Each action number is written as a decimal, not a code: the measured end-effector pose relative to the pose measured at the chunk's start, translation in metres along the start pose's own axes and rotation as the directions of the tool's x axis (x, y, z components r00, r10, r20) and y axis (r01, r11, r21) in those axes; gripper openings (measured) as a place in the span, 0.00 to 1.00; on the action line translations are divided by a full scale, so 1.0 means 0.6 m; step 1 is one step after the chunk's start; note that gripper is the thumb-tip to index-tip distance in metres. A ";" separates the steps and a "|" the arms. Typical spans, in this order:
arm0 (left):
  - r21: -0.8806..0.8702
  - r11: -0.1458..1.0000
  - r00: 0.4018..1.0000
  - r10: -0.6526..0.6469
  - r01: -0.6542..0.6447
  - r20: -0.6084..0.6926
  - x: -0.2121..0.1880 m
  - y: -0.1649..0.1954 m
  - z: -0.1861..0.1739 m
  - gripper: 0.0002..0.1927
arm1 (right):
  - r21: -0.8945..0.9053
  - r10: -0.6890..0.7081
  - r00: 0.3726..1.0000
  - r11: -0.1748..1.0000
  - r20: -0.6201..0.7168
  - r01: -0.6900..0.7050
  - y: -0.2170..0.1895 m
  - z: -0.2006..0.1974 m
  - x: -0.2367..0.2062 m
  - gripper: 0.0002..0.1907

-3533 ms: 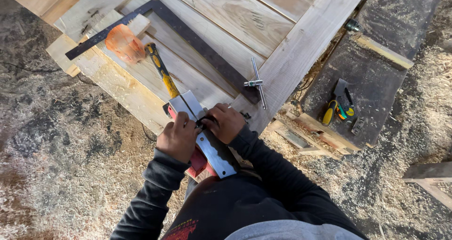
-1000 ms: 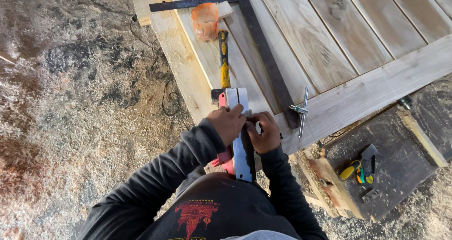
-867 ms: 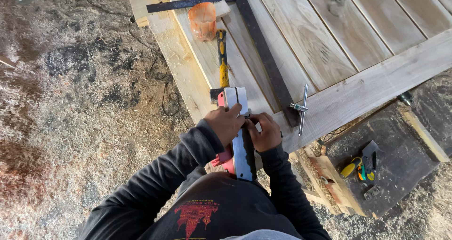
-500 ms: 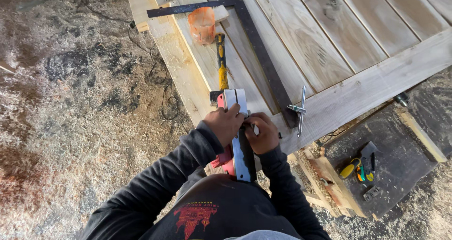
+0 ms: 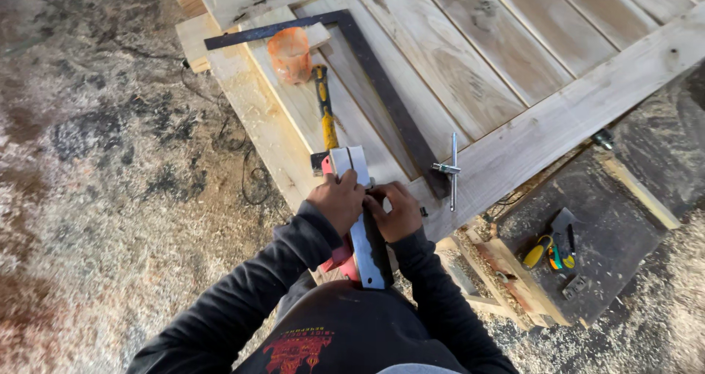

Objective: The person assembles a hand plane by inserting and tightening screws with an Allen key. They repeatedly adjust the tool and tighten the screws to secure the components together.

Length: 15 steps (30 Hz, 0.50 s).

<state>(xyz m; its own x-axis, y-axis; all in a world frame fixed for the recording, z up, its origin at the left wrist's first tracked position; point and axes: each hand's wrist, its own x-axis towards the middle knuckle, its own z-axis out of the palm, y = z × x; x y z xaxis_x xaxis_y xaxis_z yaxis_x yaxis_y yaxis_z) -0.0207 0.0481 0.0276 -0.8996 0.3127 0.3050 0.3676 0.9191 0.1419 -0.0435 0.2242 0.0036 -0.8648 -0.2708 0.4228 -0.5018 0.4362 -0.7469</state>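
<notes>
Closest to our chest, at 6 o'clock, left hand (image 5: 338, 201) and right hand (image 5: 396, 211) both close their fingers around the grey-and-red power tool (image 5: 360, 227), nose resting on the plank panel (image 5: 440, 58), likely for steadiness. At 12 o'clock lie a yellow-handled hammer (image 5: 324, 110), an orange cup (image 5: 289, 54) and a dark framing square (image 5: 382, 95). No labels legible.

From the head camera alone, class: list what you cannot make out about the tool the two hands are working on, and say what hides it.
- The left hand and right hand cover the middle of the red and silver tool.
- Its near end runs behind the dark shirt.
- The hammer head sits behind the tool's far end.
- The small parts beside the right hand are too small to tell.
</notes>
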 end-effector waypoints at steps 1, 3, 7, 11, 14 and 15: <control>0.003 1.000 1.000 -0.011 0.011 0.008 0.001 -0.001 0.002 0.08 | -0.009 -0.003 1.000 1.000 0.007 0.003 -0.002 -0.002 0.000 0.07; -0.008 1.000 0.998 -0.025 0.025 0.050 0.001 -0.004 0.006 0.07 | -0.035 -0.011 1.000 0.999 0.020 0.012 -0.005 -0.003 0.000 0.07; 0.009 1.000 0.997 -0.004 0.003 0.080 0.003 -0.009 0.010 0.06 | -0.027 -0.058 0.998 0.998 -0.013 0.057 -0.013 -0.001 0.004 0.07; -0.016 0.999 0.989 -0.042 0.045 0.144 0.016 -0.008 0.008 0.07 | 0.024 -0.096 0.994 0.995 -0.046 0.097 -0.025 -0.002 0.012 0.09; 0.039 0.999 0.993 -0.030 0.025 0.113 0.023 -0.010 0.002 0.07 | 0.031 -0.097 0.992 0.995 -0.084 0.100 -0.028 -0.004 0.017 0.10; 0.031 0.999 0.992 -0.034 0.030 0.125 0.021 -0.011 0.000 0.08 | 0.036 -0.103 0.991 0.994 -0.089 0.107 -0.026 -0.003 0.018 0.09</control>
<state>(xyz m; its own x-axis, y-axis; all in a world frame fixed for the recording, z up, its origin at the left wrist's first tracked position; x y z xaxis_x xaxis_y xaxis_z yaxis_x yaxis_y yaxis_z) -0.0344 0.0458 0.0304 -0.9339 0.3091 0.1795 0.3329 0.9350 0.1222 -0.0453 0.2161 0.0210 -0.8065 -0.2373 0.5415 -0.5904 0.3733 -0.7156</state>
